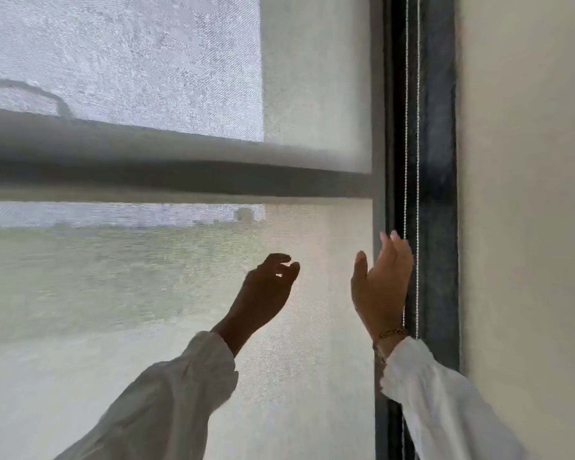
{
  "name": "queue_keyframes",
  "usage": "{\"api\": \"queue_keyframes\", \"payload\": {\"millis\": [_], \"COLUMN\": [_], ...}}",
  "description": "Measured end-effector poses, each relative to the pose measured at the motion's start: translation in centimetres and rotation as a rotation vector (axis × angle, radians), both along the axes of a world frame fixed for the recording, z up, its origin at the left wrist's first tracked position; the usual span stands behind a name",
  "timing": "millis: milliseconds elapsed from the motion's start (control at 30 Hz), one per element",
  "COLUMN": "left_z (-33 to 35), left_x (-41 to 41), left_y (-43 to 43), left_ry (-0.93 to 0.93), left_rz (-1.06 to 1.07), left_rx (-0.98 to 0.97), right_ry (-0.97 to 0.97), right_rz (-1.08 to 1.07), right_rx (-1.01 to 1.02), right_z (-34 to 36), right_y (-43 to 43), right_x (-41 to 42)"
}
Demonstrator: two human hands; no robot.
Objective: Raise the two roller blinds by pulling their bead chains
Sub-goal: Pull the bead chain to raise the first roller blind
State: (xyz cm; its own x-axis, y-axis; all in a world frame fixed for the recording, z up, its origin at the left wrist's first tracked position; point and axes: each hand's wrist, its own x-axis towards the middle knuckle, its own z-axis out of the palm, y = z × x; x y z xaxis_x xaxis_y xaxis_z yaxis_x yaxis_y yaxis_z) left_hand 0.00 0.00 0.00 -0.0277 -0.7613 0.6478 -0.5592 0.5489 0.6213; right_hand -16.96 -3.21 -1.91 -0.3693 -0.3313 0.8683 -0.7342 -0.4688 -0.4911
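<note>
Hands both raised, fingers spread, gripping nothing: right hand (380,287) at four o'clock touches the bead chains (406,127); left hand (268,290) hovers before the blind (146,293).

roller blind (316,293): woven cloth, matt, coarse open mesh, translucent | bead chains (406,127): small pale beads, slightly glossy, material unclear | window frame (439,161): dark, smooth, dull sheen | wall (525,194) at 3 o'clock: cream, matt | sleeves (445,393): white crinkled cloth | bracelet (392,333): shiny gold-coloured links
</note>
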Motion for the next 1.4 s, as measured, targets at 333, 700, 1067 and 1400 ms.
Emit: {"api": "queue_keyframes", "payload": {"millis": [333, 700, 1067, 1400], "left_z": [-0.3, 0.9, 1.6, 4.1], "left_x": [-11.4, -15.5, -17.9, -18.1], "left_y": [-5.9, -6.5, -4.0, 1.4], "left_ry": [0.268, 0.194, 0.207, 0.498], "left_rz": [-0.298, -0.293, -0.39, -0.679], "left_rx": [0.158, 0.124, 0.094, 0.125], "right_ry": [-0.43, -0.419, -0.287, -0.057], "right_rz": [0.102, 0.158, 0.195, 0.194], "right_rx": [0.144, 0.085, -0.054, -0.26], "right_z": [-1.2, -0.7, -2.4, -5.0], "right_y": [-5.9, -7.0, -3.0, 2.7], "right_x": [-9.3, -10.7, -9.8, -7.0]}}
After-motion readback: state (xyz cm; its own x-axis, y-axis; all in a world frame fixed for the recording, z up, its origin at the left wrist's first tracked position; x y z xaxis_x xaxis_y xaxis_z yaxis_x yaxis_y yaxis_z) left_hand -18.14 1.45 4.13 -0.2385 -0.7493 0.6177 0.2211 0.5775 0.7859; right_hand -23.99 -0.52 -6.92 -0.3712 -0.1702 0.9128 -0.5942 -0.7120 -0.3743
